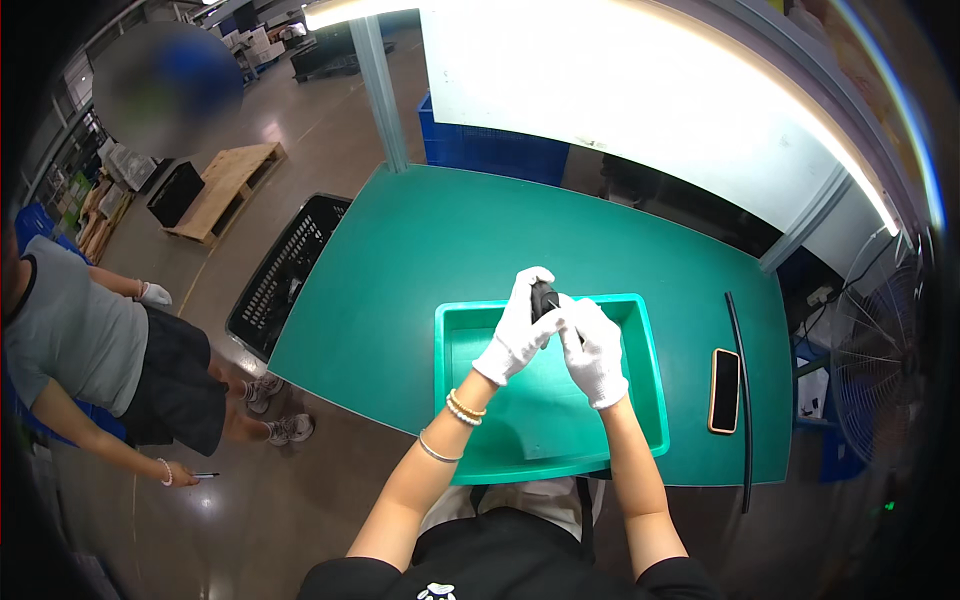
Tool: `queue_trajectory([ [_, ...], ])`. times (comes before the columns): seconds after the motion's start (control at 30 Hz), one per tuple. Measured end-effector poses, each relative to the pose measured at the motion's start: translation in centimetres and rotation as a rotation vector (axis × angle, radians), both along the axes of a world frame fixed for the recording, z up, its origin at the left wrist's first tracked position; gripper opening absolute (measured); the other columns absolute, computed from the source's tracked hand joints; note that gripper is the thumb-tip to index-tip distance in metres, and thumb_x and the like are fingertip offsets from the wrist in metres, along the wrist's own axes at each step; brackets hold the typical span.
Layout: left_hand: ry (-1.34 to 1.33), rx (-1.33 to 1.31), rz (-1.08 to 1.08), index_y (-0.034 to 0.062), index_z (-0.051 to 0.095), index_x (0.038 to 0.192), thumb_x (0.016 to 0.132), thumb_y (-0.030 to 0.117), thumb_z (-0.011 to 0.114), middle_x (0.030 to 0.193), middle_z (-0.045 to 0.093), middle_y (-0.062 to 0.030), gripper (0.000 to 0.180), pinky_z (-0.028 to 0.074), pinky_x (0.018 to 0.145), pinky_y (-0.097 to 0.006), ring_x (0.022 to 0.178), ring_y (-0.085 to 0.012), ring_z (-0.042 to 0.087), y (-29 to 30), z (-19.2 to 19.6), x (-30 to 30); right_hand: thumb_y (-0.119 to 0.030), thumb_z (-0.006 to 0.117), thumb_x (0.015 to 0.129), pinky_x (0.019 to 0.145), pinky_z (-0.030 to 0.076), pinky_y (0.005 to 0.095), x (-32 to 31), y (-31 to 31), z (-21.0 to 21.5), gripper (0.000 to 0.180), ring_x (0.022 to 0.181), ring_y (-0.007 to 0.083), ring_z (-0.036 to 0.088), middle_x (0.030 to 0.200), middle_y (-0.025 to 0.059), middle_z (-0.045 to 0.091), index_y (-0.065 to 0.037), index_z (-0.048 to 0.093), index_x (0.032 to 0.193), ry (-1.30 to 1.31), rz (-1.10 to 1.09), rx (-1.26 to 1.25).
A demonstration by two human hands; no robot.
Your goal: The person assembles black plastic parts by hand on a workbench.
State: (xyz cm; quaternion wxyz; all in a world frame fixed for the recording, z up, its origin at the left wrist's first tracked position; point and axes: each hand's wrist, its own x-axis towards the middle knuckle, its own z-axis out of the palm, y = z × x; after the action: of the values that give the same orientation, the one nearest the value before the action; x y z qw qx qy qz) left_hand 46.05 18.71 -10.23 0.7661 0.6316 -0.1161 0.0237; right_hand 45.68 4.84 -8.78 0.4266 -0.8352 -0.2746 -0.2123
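Observation:
Both my hands wear white gloves and meet above a green plastic tray (pixel 648 400) on the green table (pixel 420 250). My left hand (pixel 518 328) wraps around a small black object (pixel 543 297), which sticks up between the fingers. My right hand (pixel 592 350) closes on the same black object from the right side. Most of the object is hidden by the gloves, so its shape is unclear. Bead bracelets sit on my left wrist.
A phone (pixel 724 389) lies on the table right of the tray, beside a long black strip (pixel 742 400). A black crate (pixel 283 270) stands left of the table. Another person (pixel 90 350) stands at the left. A fan (pixel 885 360) is at the right.

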Motion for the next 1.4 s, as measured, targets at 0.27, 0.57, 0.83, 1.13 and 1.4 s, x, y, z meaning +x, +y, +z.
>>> queue_trajectory([
  [0.27, -0.087, 0.085, 0.034, 0.0112, 0.04, 0.113, 0.079, 0.014, 0.064, 0.09, 0.046, -0.0058, 0.042, 0.045, 0.069, -0.026, 0.078, -0.0129, 0.049, 1.1, 0.5, 0.1, -0.009, 0.061, 0.08, 0.056, 0.047, 0.0334, 0.2, -0.4, 1.1, 0.027, 0.065, 0.0255, 0.058, 0.076, 0.0099, 0.056, -0.004, 0.061, 0.106, -0.17, -0.012, -0.188],
  [0.57, -0.182, 0.502, 0.065, 0.0066, 0.048, 0.108, 0.078, 0.023, 0.065, 0.096, 0.052, -0.0132, 0.038, 0.044, 0.08, -0.034, 0.087, -0.0263, 0.054, 2.2, 0.5, 0.4, -0.013, 0.062, 0.081, 0.052, 0.045, 0.0336, 0.5, -0.7, 0.8, 0.024, 0.06, 0.0244, 0.055, 0.072, 0.0091, 0.053, -0.006, 0.061, 0.104, -0.183, 0.038, -0.267],
  [0.83, -0.14, 0.432, 0.075, 0.0058, 0.049, 0.105, 0.079, 0.024, 0.065, 0.092, 0.052, -0.0128, 0.036, 0.044, 0.079, -0.033, 0.085, -0.0256, 0.054, 1.8, 0.3, 0.2, -0.009, 0.062, 0.081, 0.05, 0.044, 0.0343, 0.0, 0.1, 0.0, 0.022, 0.058, 0.0254, 0.053, 0.07, 0.0094, 0.05, -0.005, 0.06, 0.103, -0.195, 0.009, -0.134],
  [1.13, -0.168, 0.413, 0.073, 0.0068, 0.048, 0.1, 0.079, 0.023, 0.065, 0.089, 0.051, -0.0118, 0.032, 0.045, 0.076, -0.034, 0.081, -0.0242, 0.053, 1.6, 0.5, 0.9, -0.009, 0.061, 0.081, 0.054, 0.045, 0.0349, 1.2, -0.8, 0.4, 0.025, 0.062, 0.0271, 0.055, 0.074, 0.0108, 0.053, -0.005, 0.06, 0.105, -0.151, 0.041, -0.237],
  [1.4, -0.312, 0.5, 0.189, 0.0081, 0.053, 0.099, 0.084, 0.022, 0.059, 0.089, 0.053, -0.0107, 0.022, 0.044, 0.078, -0.034, 0.085, -0.0238, 0.052, 0.7, -0.2, 0.7, 0.001, 0.058, 0.076, 0.081, 0.049, 0.0388, 0.0, -0.9, -1.3, 0.021, 0.09, 0.0334, 0.062, 0.097, 0.0161, 0.065, -0.002, 0.064, 0.096, -0.155, -0.022, -0.108],
])
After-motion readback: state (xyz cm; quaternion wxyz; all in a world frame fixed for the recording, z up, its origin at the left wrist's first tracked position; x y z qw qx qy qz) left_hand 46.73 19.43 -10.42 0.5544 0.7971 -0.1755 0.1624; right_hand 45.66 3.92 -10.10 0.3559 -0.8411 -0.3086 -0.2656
